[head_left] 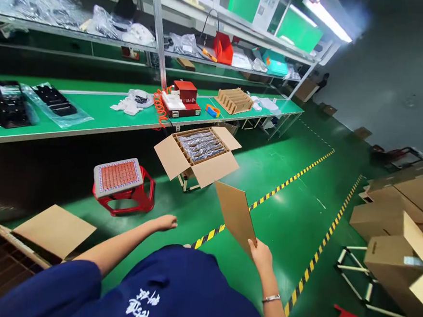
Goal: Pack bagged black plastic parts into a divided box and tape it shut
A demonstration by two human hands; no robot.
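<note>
My right hand (pixel 259 252) grips the lower corner of a flat brown cardboard sheet (pixel 235 214), held upright and tilted over the green floor. My left hand (pixel 165 222) hangs free, fingers loosely apart, with nothing in it, just right of a red stool with a grey cushion (pixel 120 177). Ahead stands an open cardboard box (pixel 197 153) on a small stand, its dividers filled with plastic-wrapped parts. My blue shirt fills the bottom of the view.
A long green workbench (pixel 91 116) carries black trays, bags, a red device and a cardboard divider rack. Another open box (pixel 17 246) sits at bottom left. Stacked cartons (pixel 399 210) and a red stool stand at right. Yellow-black tape lines cross the floor.
</note>
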